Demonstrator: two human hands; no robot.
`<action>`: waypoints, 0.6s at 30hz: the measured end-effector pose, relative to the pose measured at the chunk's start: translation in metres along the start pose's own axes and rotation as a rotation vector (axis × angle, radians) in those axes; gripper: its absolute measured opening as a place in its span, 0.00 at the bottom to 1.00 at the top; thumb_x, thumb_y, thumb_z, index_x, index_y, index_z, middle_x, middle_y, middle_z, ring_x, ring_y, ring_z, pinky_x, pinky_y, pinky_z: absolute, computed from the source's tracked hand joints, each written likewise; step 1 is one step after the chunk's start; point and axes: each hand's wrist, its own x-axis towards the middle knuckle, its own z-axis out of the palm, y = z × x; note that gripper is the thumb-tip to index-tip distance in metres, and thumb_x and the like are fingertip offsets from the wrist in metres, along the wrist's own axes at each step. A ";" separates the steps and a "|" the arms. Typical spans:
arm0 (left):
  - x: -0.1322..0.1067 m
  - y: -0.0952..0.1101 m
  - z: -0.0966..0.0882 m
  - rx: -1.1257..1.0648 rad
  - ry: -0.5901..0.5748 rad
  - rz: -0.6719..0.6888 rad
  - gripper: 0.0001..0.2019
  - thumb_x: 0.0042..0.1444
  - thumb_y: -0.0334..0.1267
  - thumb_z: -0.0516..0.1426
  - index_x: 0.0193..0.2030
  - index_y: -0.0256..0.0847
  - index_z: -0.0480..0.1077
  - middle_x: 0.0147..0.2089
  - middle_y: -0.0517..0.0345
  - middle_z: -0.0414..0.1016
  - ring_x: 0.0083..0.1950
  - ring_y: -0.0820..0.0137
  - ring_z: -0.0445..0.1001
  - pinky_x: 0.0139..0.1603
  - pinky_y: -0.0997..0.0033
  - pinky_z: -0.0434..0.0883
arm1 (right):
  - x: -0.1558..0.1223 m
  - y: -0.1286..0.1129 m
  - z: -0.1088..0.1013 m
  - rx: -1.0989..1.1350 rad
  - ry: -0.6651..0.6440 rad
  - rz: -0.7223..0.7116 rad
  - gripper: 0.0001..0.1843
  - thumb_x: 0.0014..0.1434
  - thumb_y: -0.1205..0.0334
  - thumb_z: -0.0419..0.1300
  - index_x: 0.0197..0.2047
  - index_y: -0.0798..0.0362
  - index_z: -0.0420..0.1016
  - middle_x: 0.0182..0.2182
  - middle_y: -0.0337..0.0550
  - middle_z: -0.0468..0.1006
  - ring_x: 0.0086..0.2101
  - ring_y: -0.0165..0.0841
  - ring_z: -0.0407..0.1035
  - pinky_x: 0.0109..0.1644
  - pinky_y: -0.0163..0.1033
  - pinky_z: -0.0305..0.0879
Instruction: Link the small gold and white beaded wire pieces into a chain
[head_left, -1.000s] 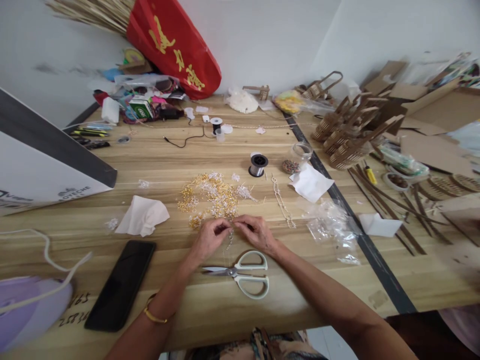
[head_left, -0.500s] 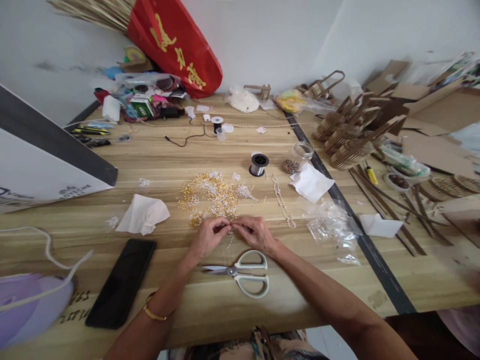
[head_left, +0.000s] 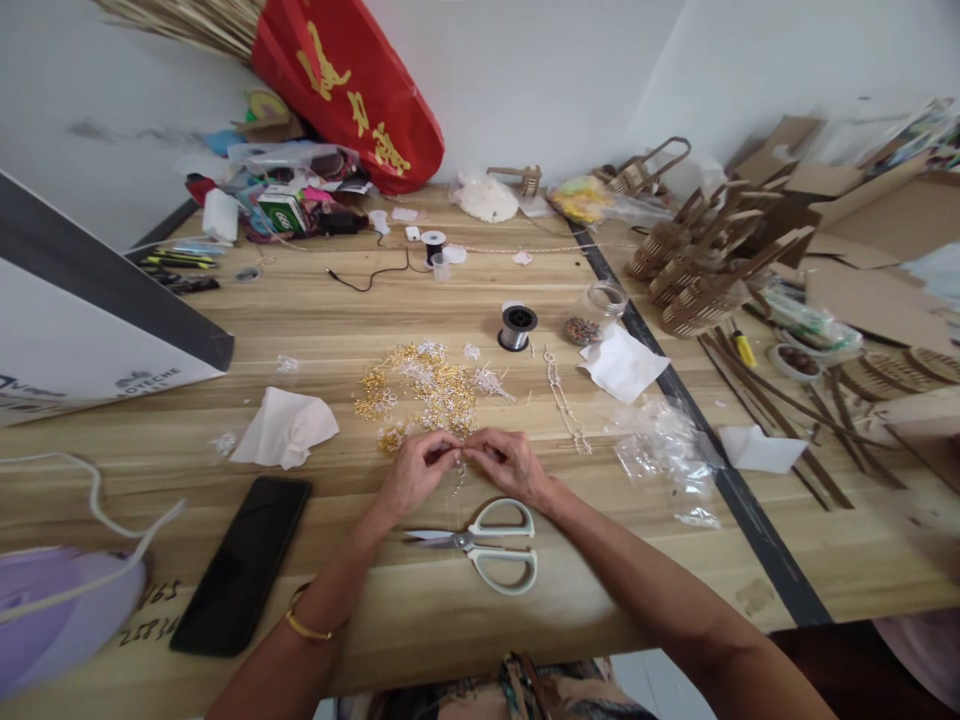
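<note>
My left hand (head_left: 421, 470) and my right hand (head_left: 506, 462) meet fingertip to fingertip above the table, each closed in a pinch. A thin beaded chain (head_left: 458, 478) hangs down from between the fingers; its upper end is hidden by them. Just beyond the hands lies a loose heap of gold and silver beads (head_left: 442, 385). Scissors (head_left: 472, 543) with pale handles lie below the hands, blades pointing left. To the right of the heap a light chain strip (head_left: 561, 400) rests on the wood, with a spool of wire (head_left: 517, 328) behind it.
A phone (head_left: 241, 565) and a crumpled tissue (head_left: 286, 428) lie at left. At right are a glass jar (head_left: 604, 305) with small beads, white paper (head_left: 624, 365), clear plastic bags (head_left: 667, 450) and small woven baskets (head_left: 694, 290). A white box (head_left: 97, 330) stands far left.
The hands stay pinched together in almost the same place. The hanging chain has shifted very slightly.
</note>
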 end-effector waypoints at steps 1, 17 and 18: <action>0.000 0.000 0.000 0.019 0.000 0.006 0.04 0.54 0.34 0.56 0.32 0.37 0.71 0.27 0.59 0.73 0.29 0.73 0.71 0.31 0.76 0.67 | 0.000 -0.001 -0.001 0.005 -0.007 -0.005 0.13 0.61 0.56 0.56 0.38 0.56 0.76 0.26 0.40 0.75 0.22 0.24 0.60 0.28 0.30 0.58; 0.001 -0.001 -0.002 0.027 -0.020 -0.018 0.05 0.54 0.35 0.55 0.30 0.37 0.71 0.27 0.58 0.73 0.29 0.72 0.70 0.32 0.75 0.65 | 0.002 -0.003 -0.006 0.019 -0.035 0.029 0.13 0.62 0.56 0.54 0.40 0.56 0.74 0.24 0.37 0.71 0.21 0.24 0.57 0.25 0.30 0.55; 0.001 -0.002 -0.002 0.019 -0.017 -0.020 0.05 0.54 0.35 0.55 0.30 0.37 0.71 0.28 0.58 0.73 0.30 0.72 0.70 0.32 0.75 0.65 | 0.001 -0.002 -0.006 0.017 -0.016 0.032 0.13 0.62 0.57 0.54 0.41 0.57 0.73 0.21 0.35 0.68 0.20 0.24 0.56 0.24 0.30 0.54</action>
